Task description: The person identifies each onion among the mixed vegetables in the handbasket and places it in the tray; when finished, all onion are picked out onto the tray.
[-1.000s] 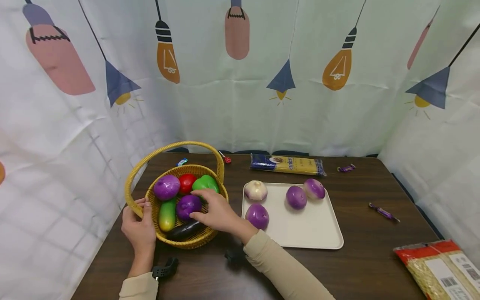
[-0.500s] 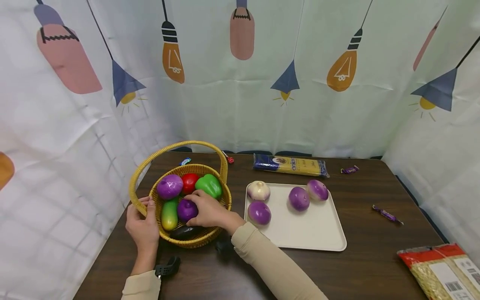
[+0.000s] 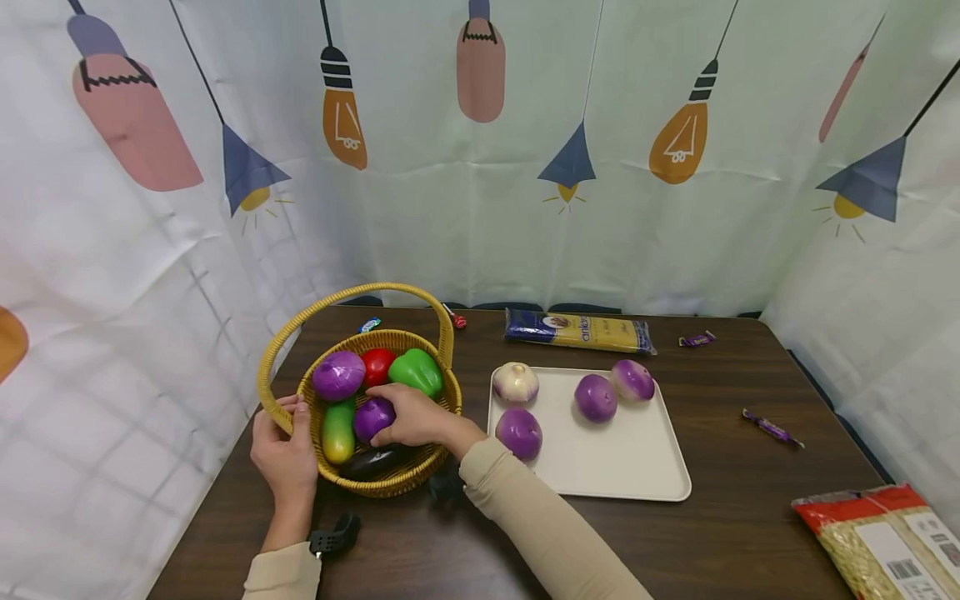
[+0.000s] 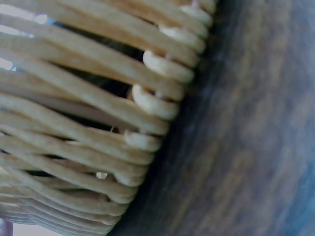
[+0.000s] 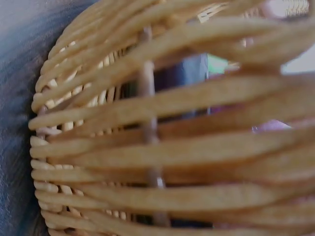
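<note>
1. The dark wooden table (image 3: 720,517) is carrying everything here, with a cream rectangular plastic tray (image 3: 637,467) sitting just right of the basket.
2. The yellow woven wicker basket (image 3: 438,398) is standing at the table's left end. It looks stiff and light, and its rim is the sensible place to grip.
3. The left hand (image 3: 285,454) is curling its fingers over the basket's near-left rim, steadying it.
4. The right hand (image 3: 416,417) is reaching inside, fingers wrapping round the smooth purple toy onion (image 3: 371,417) in the basket's middle (glossy plastic, so probably light, hard and a bit slippery). Cupping it round the widest part seems safest.
5. Beside it are lying a second purple onion (image 3: 337,375), a green pepper (image 3: 416,371), a red tomato (image 3: 377,364), a green-yellow cucumber (image 3: 337,431) and a dark aubergine (image 3: 373,460).
</note>
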Tool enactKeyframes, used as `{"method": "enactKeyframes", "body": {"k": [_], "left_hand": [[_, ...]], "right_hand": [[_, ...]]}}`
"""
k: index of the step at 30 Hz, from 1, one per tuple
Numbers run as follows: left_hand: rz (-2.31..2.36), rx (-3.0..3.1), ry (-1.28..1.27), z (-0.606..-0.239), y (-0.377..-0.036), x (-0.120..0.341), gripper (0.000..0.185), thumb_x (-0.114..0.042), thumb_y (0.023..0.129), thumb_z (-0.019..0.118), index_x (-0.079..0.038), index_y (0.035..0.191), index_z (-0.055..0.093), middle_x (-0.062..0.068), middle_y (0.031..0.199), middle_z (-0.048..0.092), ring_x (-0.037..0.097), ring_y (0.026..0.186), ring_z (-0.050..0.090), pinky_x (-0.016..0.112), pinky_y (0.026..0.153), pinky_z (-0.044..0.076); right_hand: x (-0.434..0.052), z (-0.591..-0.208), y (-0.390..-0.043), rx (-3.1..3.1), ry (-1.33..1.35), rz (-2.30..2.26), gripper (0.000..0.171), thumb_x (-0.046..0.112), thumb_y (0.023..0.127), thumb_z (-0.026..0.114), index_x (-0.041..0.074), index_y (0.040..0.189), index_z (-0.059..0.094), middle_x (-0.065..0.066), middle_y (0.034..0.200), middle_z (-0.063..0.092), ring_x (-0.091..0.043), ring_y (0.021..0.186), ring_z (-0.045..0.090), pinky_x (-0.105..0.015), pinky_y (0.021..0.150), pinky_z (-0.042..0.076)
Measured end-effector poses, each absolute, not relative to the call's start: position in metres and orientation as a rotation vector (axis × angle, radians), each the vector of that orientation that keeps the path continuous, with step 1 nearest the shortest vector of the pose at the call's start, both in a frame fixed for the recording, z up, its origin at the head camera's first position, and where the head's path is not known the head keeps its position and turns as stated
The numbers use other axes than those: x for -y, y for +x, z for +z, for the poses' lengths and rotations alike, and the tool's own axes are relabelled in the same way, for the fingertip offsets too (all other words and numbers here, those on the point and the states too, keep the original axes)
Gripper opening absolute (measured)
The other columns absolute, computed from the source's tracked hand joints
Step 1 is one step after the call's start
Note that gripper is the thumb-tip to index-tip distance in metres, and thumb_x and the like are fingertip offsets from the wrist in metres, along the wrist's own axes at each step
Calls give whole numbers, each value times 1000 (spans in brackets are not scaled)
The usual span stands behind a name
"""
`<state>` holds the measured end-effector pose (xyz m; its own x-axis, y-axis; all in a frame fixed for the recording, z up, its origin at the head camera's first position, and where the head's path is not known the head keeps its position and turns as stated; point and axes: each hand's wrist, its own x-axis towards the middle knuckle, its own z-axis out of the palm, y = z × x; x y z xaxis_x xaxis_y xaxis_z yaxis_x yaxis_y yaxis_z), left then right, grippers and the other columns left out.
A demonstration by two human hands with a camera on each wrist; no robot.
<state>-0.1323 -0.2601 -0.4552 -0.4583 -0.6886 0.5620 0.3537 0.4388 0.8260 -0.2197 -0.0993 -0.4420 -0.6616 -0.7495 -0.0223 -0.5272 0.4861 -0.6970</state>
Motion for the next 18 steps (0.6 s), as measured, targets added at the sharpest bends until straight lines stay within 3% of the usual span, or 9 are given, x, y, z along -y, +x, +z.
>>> {"method": "enactKeyframes", "body": {"k": [10, 18], "left_hand": [[-1243, 1641, 291, -452, -133, 260, 15, 4, 87, 65, 18, 87, 62, 26, 95, 61, 3, 91, 57, 15, 80, 41], [-1248, 1638, 286, -457, -133, 262, 14, 4, 87, 66, 17, 86, 63, 12, 92, 65, 1, 91, 57, 15, 80, 40]], "right_hand": [[99, -439, -219, -2454, -1095, -958, 68, 38, 77, 82, 16, 135, 54, 1, 128, 59, -7, 110, 55, -19, 92, 44], [87, -436, -204, -2495, -1124, -1061, 69, 47, 76, 80, 23, 135, 53, -1, 126, 50, -8, 107, 53, -22, 90, 46]]}}
